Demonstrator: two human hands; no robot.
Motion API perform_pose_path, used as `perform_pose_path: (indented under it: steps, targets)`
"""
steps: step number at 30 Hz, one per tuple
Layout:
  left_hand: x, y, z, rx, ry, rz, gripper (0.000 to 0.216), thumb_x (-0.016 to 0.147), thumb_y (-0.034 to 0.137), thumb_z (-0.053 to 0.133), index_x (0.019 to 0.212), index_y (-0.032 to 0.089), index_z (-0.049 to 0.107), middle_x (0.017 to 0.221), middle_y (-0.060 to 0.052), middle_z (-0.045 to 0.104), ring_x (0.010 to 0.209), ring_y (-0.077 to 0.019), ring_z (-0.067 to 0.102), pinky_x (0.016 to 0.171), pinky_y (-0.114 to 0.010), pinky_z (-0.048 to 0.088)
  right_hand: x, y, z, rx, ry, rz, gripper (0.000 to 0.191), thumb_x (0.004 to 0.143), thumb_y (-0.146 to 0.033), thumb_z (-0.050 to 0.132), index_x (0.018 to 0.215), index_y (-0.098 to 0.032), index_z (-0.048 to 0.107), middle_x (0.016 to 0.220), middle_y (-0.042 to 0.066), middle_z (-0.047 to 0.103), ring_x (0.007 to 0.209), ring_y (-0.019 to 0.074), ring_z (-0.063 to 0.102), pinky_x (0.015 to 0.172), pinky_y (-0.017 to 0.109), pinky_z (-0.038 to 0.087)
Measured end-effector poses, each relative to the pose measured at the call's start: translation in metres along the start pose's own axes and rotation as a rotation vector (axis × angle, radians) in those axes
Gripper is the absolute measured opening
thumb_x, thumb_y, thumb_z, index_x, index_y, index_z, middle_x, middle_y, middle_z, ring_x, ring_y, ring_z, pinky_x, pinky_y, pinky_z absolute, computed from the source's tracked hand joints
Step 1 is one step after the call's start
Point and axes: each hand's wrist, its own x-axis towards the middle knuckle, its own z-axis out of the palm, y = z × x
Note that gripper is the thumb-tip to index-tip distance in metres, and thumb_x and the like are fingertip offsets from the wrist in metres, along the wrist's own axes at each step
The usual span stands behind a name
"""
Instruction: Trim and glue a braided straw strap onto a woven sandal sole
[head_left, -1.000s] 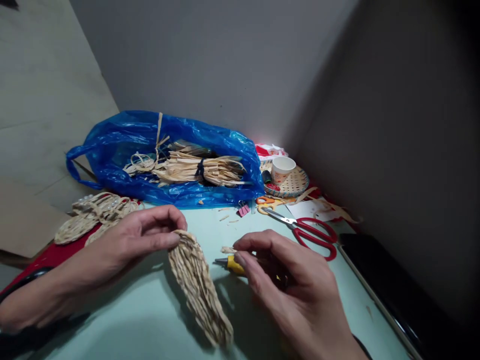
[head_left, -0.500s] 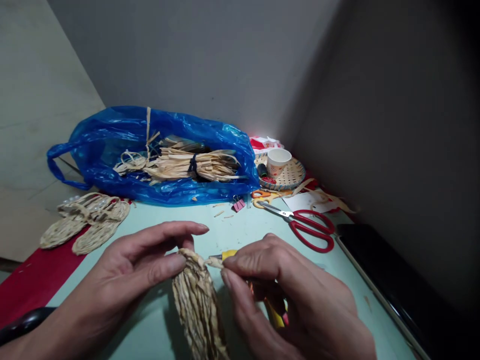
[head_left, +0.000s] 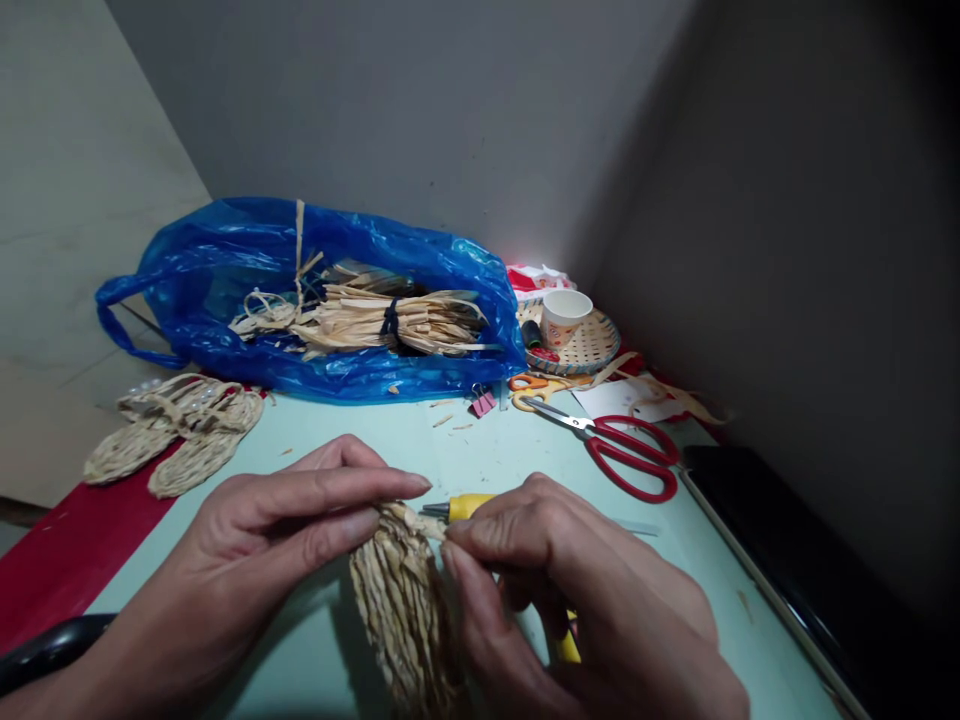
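Observation:
My left hand [head_left: 300, 530] holds the top edge of a woven straw piece [head_left: 401, 610] between thumb and fingers. The piece is tan, with ridged rows, and hangs down toward the bottom of the view. A short twisted straw strand [head_left: 427, 526] comes off its upper right corner. The thumb and forefinger of my right hand [head_left: 577, 590] pinch the end of that strand. Behind the right hand lies a yellow-handled tool [head_left: 466, 507] with a dark pointed metal tip, most of it hidden.
Red-handled scissors [head_left: 630, 455] and a black phone-like slab [head_left: 780, 570] lie at right. At the back are a blue plastic bag [head_left: 225, 235] with tied straw [head_left: 352, 325], a pink binder clip [head_left: 482, 402], and a paper cup [head_left: 566, 315] on a woven tray [head_left: 596, 345]. Straw sandals [head_left: 199, 455] sit at left.
My left fingers have come down closer over the top edge of the straw piece. The piece has shifted slightly right, and my right hand still pinches the strand.

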Motion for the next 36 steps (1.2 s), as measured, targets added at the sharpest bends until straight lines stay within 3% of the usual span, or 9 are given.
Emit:
perform_pose_path:
  steps: [8,12,18,21,25,36]
  targets:
    - [-0.005,-0.005,-0.003,0.073,0.026,-0.034,0.021,0.090,0.038,0.076,0.106,0.050,0.083,0.105,0.010,0.079,0.103,-0.0118,0.068,0.095,-0.012,0.050,-0.001,-0.004,0.002,-0.026,-0.003,0.021,0.018,0.080,-0.006,0.058,0.071,-0.021,0.059,0.054,-0.009,0.055,0.043,0.0040,0.045,0.051,0.020,0.043]
    - [-0.001,-0.003,-0.002,0.077,0.047,-0.013,0.021,0.089,0.037,0.077,0.104,0.051,0.083,0.101,0.009,0.081,0.099,-0.0120,0.071,0.090,-0.010,0.053,-0.002,-0.004,0.004,-0.040,0.027,0.001,0.019,0.079,-0.005,0.059,0.068,-0.021,0.058,0.054,-0.008,0.054,0.043,0.0042,0.045,0.050,0.021,0.042]
    - [0.002,0.003,0.003,0.068,0.022,0.014,0.022,0.093,0.035,0.073,0.102,0.053,0.083,0.098,0.010,0.079,0.095,-0.0091,0.072,0.085,-0.005,0.053,-0.002,-0.007,0.010,-0.081,0.107,0.020,0.024,0.078,-0.003,0.059,0.062,-0.020,0.055,0.051,-0.007,0.050,0.045,0.0058,0.045,0.045,0.023,0.036]
    - [0.000,0.003,0.003,0.094,0.030,-0.006,0.018,0.092,0.038,0.075,0.100,0.051,0.084,0.097,0.009,0.078,0.095,-0.0091,0.071,0.086,-0.005,0.052,-0.002,-0.009,0.011,-0.096,0.079,0.020,0.026,0.078,-0.002,0.059,0.061,-0.020,0.056,0.050,-0.007,0.051,0.044,0.0066,0.044,0.042,0.024,0.032]
    - [-0.003,-0.001,0.001,0.158,0.044,-0.015,0.014,0.090,0.042,0.076,0.098,0.049,0.085,0.099,0.008,0.080,0.096,-0.0127,0.072,0.089,-0.010,0.054,-0.003,-0.008,0.010,-0.071,0.084,0.010,0.026,0.081,-0.003,0.060,0.061,-0.020,0.058,0.051,-0.007,0.053,0.045,0.0069,0.044,0.043,0.024,0.034]
    - [0.000,0.003,0.004,0.226,0.109,0.078,0.024,0.093,0.033,0.070,0.108,0.048,0.080,0.104,0.007,0.078,0.092,-0.0135,0.075,0.080,-0.010,0.056,-0.008,-0.002,0.001,-0.101,-0.141,-0.008,0.020,0.084,-0.006,0.063,0.070,-0.020,0.063,0.057,-0.004,0.060,0.052,0.0110,0.050,0.051,0.029,0.035]
